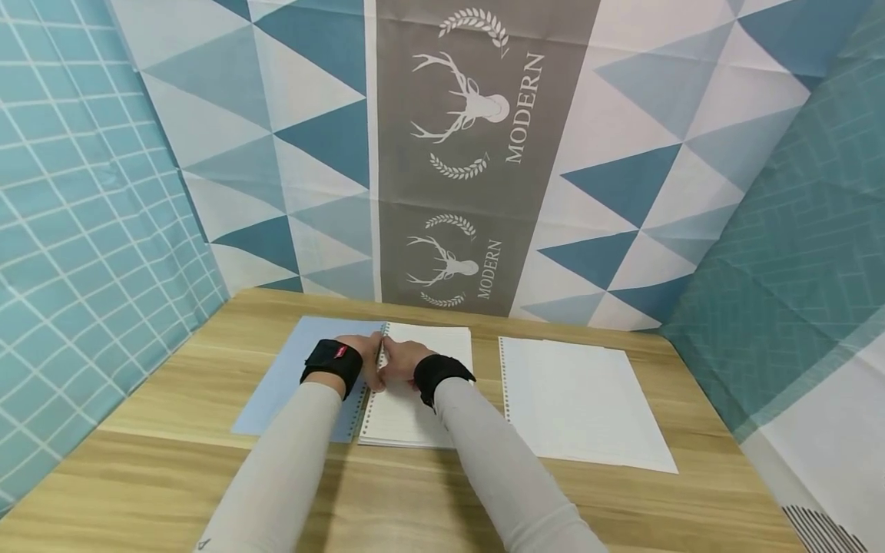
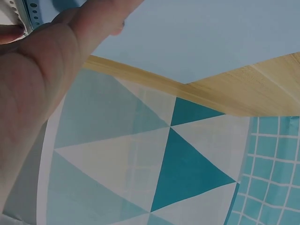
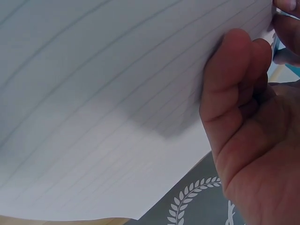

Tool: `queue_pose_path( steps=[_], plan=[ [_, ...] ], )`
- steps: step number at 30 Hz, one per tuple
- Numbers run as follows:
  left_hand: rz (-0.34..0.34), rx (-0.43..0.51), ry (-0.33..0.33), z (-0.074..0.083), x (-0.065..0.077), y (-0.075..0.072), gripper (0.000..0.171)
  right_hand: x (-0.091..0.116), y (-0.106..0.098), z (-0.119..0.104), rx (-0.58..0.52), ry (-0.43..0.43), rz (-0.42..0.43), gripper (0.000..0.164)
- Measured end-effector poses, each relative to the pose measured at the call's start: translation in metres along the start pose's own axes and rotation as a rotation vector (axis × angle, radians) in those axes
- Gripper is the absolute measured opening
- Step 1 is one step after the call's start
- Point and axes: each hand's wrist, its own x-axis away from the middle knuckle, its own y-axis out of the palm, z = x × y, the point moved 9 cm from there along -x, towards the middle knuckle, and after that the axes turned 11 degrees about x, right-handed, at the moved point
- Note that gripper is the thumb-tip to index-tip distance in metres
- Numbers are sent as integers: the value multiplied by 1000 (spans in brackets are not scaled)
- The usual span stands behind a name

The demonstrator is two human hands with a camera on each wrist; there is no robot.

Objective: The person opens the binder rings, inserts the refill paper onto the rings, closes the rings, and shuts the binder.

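Note:
A loose-leaf notebook lies open on the table, its blue cover to the left and a stack of ruled, hole-punched paper to the right. Both hands meet over the upper half of its binding strip. From the left, my left hand grips the strip, fingers bent down over it. My right hand pinches at the same strip from the right, thumb side toward the left hand. In the right wrist view its curled outer fingers rest against the ruled page. The fingertips at the strip are partly hidden.
To the right, a second stack of punched white paper lies on the wooden table. Patterned cloth hangs behind the table's back edge, with tiled cloth at the left side and teal cloth at the right.

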Motion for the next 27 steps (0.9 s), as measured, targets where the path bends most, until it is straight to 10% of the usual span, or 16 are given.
queue_pose_path(
  steps=[27],
  plan=[
    [-39,-90,9,1,6,3,107,0,-3,0,-97,-88,-54,72]
  ],
)
